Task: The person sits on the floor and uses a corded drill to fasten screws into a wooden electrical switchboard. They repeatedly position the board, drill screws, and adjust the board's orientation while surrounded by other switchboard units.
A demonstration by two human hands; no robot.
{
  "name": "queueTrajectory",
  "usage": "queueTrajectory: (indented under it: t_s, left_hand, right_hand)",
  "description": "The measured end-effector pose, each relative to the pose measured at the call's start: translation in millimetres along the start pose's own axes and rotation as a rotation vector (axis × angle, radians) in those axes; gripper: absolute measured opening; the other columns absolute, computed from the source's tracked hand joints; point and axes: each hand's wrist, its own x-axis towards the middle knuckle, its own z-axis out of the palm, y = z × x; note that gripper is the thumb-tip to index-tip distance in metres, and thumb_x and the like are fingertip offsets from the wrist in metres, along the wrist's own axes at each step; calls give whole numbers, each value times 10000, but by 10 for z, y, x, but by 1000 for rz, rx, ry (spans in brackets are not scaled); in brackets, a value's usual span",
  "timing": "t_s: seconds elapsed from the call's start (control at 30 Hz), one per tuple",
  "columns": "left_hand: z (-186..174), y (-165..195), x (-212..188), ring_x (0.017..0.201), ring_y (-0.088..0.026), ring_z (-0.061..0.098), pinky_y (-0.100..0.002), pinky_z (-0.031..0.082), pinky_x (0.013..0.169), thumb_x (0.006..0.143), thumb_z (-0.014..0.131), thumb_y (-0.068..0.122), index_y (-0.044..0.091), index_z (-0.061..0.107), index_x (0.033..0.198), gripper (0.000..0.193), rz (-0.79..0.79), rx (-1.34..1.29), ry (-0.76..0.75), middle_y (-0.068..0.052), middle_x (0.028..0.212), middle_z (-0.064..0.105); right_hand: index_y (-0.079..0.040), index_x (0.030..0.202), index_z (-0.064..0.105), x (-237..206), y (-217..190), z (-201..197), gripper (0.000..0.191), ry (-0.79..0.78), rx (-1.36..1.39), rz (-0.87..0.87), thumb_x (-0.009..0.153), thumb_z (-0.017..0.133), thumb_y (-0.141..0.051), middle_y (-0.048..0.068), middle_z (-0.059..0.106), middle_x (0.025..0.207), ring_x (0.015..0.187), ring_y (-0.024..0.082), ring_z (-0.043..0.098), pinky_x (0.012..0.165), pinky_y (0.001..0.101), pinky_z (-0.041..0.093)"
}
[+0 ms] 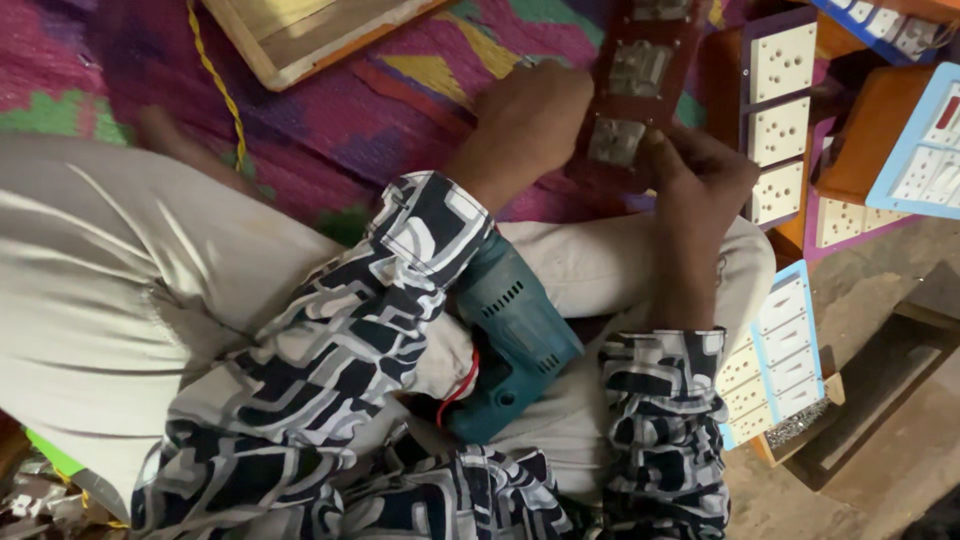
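Note:
A reddish-brown board [640, 70] with grey switch units set into it lies over my knee. My left hand [525, 120] grips its left edge with the fingers curled. My right hand [700, 175] holds its lower right edge, thumb near the lowest grey unit [615, 140]. A teal electric drill [515, 330] rests in my lap between my forearms, untouched by either hand. Both sleeves are black-and-white patterned.
White socket plates on brown boards [780, 120] stand to the right. Blue-edged plates [785, 350] lie by my right knee, with a small box of screws [795, 425]. A wooden frame [300, 35] and yellow cord [215, 80] lie on the purple mat.

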Motion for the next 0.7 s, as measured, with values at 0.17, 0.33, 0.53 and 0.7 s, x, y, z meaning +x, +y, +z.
queueTrajectory:
  t_s: [0.17,0.33,0.53,0.7]
  left_hand:
    - [27,16,-87,937,-379,724,-583,568,703,750,716,54,105,771,937,202,12,161,-142,-158,990,740]
    - [103,-17,-100,917,-389,738,-521,594,680,825,709,62,94,795,906,122,82,95,1,-174,965,752]
    - [194,61,-99,882,-347,753,-474,607,626,809,694,105,118,805,834,114,-2,299,-1,-156,927,755]
    - [189,23,-132,867,-346,752,-479,599,619,791,712,124,115,801,838,101,77,278,15,-160,912,754]
  right_hand:
    - [114,1088,747,140,136,-42,209,-47,112,139,953,719,-42,94,745,861,707,122,689,628,240,553]
    - [118,1126,731,147,130,-75,247,-64,212,282,903,661,38,117,751,921,751,159,703,636,265,561]
    - [106,1240,671,72,42,-77,391,-217,347,376,851,629,100,128,748,1011,810,170,710,660,272,549]
    - [100,1323,666,77,45,-89,523,-271,349,410,813,553,130,129,720,963,767,181,684,679,271,550]
